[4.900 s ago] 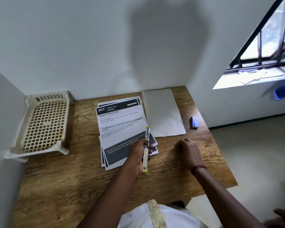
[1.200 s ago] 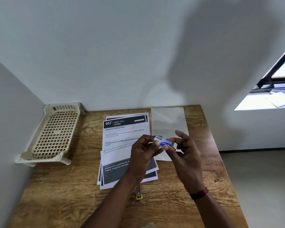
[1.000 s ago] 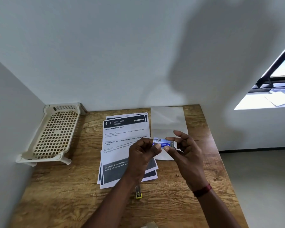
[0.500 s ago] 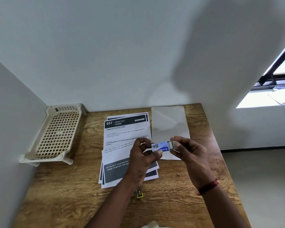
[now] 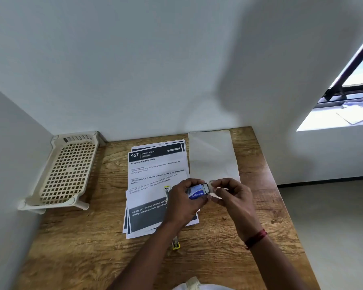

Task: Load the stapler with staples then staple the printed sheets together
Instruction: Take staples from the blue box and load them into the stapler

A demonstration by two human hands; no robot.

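Step in hand: loading, still at the box-opening stage. The left hand (image 5: 182, 203) grips the blue staple box (image 5: 197, 192) above the printed sheets (image 5: 155, 174). The right hand (image 5: 233, 197) pinches its open end, where the inner drawer looks part-way out; I can't tell if a staple strip is free.

The stapler (image 5: 175, 244) lies on the table (image 5: 82, 237), partly under the left forearm and across the sheets, with no hand on it.

Next move, likely: draw one strip out, put the box down, then pick up and open the stapler.

Readable on the top sheet: "957", "DINING AREA", "Organize Folding Table". The box label is possibly "Kangaro".
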